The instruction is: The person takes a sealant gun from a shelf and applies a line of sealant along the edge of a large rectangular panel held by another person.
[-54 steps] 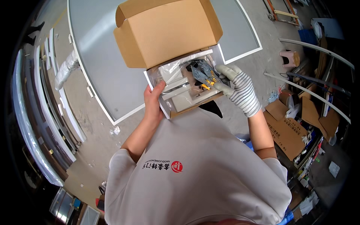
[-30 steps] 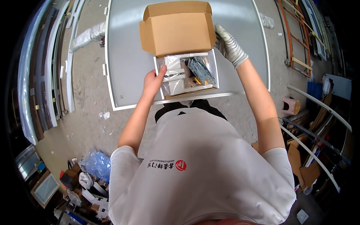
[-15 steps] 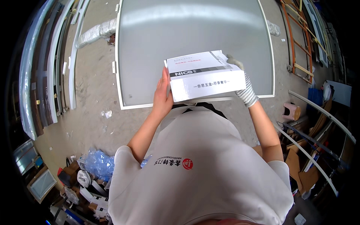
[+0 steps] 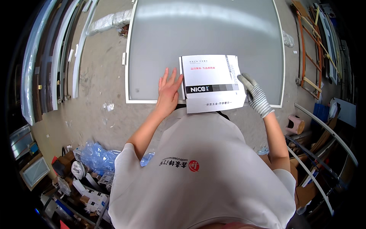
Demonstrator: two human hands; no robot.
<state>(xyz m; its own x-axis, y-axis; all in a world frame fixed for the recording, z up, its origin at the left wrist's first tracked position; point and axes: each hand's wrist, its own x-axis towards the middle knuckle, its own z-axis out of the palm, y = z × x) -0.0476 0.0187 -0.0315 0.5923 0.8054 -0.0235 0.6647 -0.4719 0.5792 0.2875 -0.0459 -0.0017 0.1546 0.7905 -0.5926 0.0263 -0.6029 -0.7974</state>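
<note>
A white cardboard box [image 4: 211,72] with a dark band and print sits over the near edge of a large grey panel [image 4: 160,45] in a white frame, its front face toward me. My bare left hand [image 4: 169,91] is open beside the box's left side, fingers spread and pointing away from me. Whether its fingertips touch the box is unclear. On the other side, my right hand [image 4: 257,96], in a grey-striped work glove, has its fingers together at the box's right edge. The glove hides part of that edge, and the underside of the box is out of sight.
Long wrapped profiles [image 4: 45,57] lie at the left. An orange metal frame [image 4: 305,57] lies at the far right. A pink stool [image 4: 295,124] stands near curved rails and cardboard at right. Blue plastic film [image 4: 95,158] and boxes are heaped at lower left.
The box has come down from a raised, tilted position and now faces up more squarely. My left hand has let go and spread its fingers. The right hand has slid lower along its side.
</note>
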